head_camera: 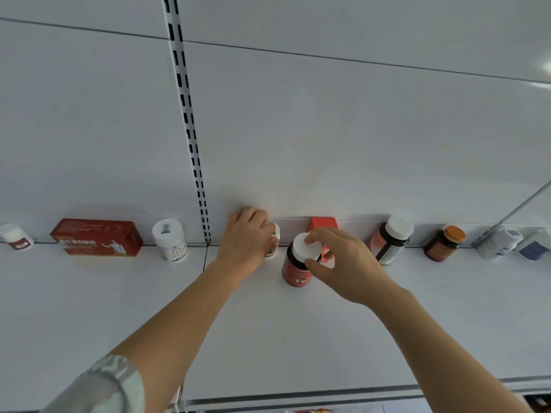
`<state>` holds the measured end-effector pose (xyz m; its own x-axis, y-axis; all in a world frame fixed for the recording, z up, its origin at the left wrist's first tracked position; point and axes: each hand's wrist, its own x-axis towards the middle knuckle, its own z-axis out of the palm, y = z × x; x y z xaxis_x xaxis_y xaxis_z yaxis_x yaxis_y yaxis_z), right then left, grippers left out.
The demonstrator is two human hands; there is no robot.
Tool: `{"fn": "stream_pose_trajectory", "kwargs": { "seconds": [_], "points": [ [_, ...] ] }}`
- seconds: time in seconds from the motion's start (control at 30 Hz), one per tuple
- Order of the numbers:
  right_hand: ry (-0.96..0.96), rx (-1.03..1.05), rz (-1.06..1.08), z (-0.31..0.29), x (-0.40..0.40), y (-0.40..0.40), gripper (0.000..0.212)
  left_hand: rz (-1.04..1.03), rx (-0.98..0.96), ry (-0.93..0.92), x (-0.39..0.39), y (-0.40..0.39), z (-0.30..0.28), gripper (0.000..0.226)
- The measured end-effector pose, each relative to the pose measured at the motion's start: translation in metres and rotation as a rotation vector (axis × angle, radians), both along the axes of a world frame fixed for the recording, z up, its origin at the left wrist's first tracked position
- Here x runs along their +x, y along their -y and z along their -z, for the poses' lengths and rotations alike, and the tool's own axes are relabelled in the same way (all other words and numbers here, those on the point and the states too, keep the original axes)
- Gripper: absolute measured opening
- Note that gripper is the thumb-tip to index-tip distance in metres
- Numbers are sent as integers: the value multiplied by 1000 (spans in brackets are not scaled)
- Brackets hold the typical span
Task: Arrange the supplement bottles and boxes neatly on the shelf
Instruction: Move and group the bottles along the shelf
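My left hand [246, 236] wraps a small white bottle [273, 238] standing at the back of the white shelf [268, 338]; most of that bottle is hidden by the hand. My right hand [340, 263] grips the white cap of a dark bottle with a red "Fe" label [295, 271], which stands a little forward of the back wall. Right behind it stands an orange-red box [323, 224], partly hidden by my fingers.
Along the back wall, to the left: a small white bottle [16, 236], a red box [97, 237], a white jar [170, 240]. To the right: a dark white-capped bottle [390, 239], an orange-capped bottle [444, 242], pale packs [498, 242]. A slotted upright [190, 129] divides the wall.
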<state>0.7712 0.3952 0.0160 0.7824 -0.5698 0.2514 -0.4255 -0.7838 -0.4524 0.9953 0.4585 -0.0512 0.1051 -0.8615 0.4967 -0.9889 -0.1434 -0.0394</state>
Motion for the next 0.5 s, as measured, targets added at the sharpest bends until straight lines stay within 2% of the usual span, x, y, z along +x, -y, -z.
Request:
{"fn": "stream_pose_trajectory", "kwargs": {
  "seconds": [0.2, 0.33, 0.5],
  "points": [
    [4, 7, -3, -4, -4, 1, 32, -24, 47, -8, 0, 4, -2, 19],
    [27, 2, -52, -13, -2, 4, 33, -46, 124, -52, -3, -5, -14, 29],
    [94, -4, -117, -28, 9, 9, 33, -124, 27, -117, 3, -34, -41, 33]
  ]
}}
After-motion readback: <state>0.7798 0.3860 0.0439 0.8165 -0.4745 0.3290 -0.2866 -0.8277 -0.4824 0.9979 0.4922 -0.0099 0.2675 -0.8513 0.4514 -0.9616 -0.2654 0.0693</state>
